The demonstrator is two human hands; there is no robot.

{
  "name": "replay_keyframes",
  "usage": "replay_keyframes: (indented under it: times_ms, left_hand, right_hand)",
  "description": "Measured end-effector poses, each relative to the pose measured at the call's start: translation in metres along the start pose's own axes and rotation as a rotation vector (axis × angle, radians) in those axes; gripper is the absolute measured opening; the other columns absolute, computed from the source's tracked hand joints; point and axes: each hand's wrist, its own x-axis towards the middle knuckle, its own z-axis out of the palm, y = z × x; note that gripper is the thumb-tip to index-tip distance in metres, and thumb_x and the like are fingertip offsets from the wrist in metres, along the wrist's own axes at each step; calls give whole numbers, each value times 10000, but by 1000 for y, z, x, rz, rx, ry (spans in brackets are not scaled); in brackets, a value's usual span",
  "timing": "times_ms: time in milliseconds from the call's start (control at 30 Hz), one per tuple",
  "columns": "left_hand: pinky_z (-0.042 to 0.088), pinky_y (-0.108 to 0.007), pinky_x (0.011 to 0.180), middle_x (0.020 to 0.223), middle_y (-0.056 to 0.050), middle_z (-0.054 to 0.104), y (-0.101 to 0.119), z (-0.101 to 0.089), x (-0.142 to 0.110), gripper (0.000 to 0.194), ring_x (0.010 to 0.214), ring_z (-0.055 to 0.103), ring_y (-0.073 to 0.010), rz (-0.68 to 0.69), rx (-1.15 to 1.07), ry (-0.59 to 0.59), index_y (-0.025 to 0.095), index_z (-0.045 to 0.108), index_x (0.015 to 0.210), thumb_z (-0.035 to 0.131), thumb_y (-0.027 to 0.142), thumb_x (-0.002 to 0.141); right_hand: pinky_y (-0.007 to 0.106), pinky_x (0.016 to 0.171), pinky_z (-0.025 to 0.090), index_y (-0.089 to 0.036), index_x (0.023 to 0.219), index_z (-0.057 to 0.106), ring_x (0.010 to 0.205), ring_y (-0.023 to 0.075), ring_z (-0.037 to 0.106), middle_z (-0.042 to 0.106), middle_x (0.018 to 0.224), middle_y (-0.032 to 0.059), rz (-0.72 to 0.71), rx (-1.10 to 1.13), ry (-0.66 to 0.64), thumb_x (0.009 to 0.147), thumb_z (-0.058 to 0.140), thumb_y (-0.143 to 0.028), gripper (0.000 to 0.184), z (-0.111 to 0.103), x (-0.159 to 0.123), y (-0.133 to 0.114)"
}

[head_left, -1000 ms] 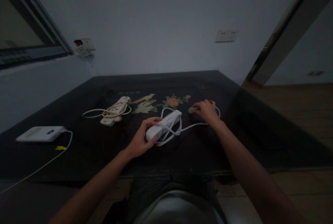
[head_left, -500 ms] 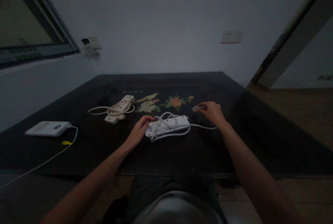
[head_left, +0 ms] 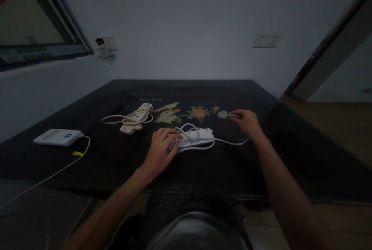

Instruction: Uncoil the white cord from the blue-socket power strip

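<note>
A white power strip [head_left: 203,134] lies on the dark table with its cord looped around it. Over its left end is my left hand [head_left: 164,147], closed with fingers and thumb around the strip and cord loops. From the strip a length of cord runs right toward my right hand [head_left: 246,121]. Thumb and fingers there pinch the cord just behind a pale plug [head_left: 223,114], which points left above the table. Further left lies a second, cream power strip [head_left: 139,116], its cord bundled around it, touched by neither hand.
On the left of the black table [head_left: 186,176] sits a white phone-like device [head_left: 59,137] with a cable trailing off the front edge. A yellow tag [head_left: 78,153] is beside that cable. Wall sockets [head_left: 266,40] and more sockets [head_left: 106,46] are on the back wall.
My left hand has moved from the strip's edge to wrap over its left end. My right hand has shifted its grip back from the plug to the cord behind it.
</note>
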Motion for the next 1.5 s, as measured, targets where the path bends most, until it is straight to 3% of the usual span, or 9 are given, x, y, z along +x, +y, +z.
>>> replay_keyframes:
  times_ms: [167,333,533,733,867,1100,1267,1400,1500]
  left_hand:
    - [366,-408,841,1030,-64,676,4,9,5,224,987,541,-235,11,159,-84,205,663,1004,467,207,896]
    - [363,-409,805,1016,-61,703,5,13,9,252,933,558,-230,21,172,-140,182,660,1045,447,213,914]
    - [419,-380,793,1118,-88,667,1,13,7,297,953,563,-226,20,106,-146,172,635,1129,416,194,929]
    - [430,-387,946,1239,-101,607,-4,11,5,321,1117,556,-220,35,22,-108,178,593,1184,409,165,921]
    - [431,-357,981,1220,-91,622,-3,9,10,292,1144,566,-217,-24,-58,-104,189,569,1178,471,241,909]
    - [490,-320,819,1077,-46,677,-7,10,19,306,979,650,-232,-200,-173,-243,241,512,1142,567,336,856]
    - [475,-299,789,1009,-51,642,-7,8,23,324,900,621,-204,-125,-142,-271,213,579,1120,605,359,832]
    - [455,-321,841,1005,-64,583,-9,6,25,219,949,567,-209,-64,-127,-327,191,628,999,592,337,840]
    - [430,-355,893,1048,-73,561,-10,4,25,218,1015,516,-229,-37,-154,-365,187,613,939,613,371,822]
  right_hand:
    - [276,654,453,-158,906,740,751,197,648,729,839,79,-102,124,22,760,662,-230,180,-10,-3,-18]
    - [264,643,447,-169,921,730,727,168,627,711,828,57,-281,202,-127,808,622,-234,170,-11,-9,-46]
    - [302,731,467,-205,953,727,844,199,654,729,925,61,-476,92,-301,838,609,-194,165,6,-13,-82]
    - [316,771,451,-185,975,719,834,194,652,725,872,54,-666,106,-392,844,628,-209,161,27,-14,-101]
    - [287,760,449,-188,964,718,830,171,654,725,880,47,-628,276,-417,853,617,-205,152,40,-19,-102]
    - [278,733,448,-193,978,712,809,165,626,702,855,46,-599,340,-380,844,615,-174,167,55,-30,-105]
    - [341,850,454,-197,1068,678,967,199,597,691,986,73,-628,346,-358,872,582,-222,220,46,-26,-96]
    - [391,930,438,-225,1086,654,1048,204,589,671,1079,67,-515,387,-311,899,534,-272,227,32,-20,-70]
    - [411,933,450,-230,1093,646,1055,214,588,650,1094,74,-448,422,-371,894,531,-325,248,24,-22,-47]
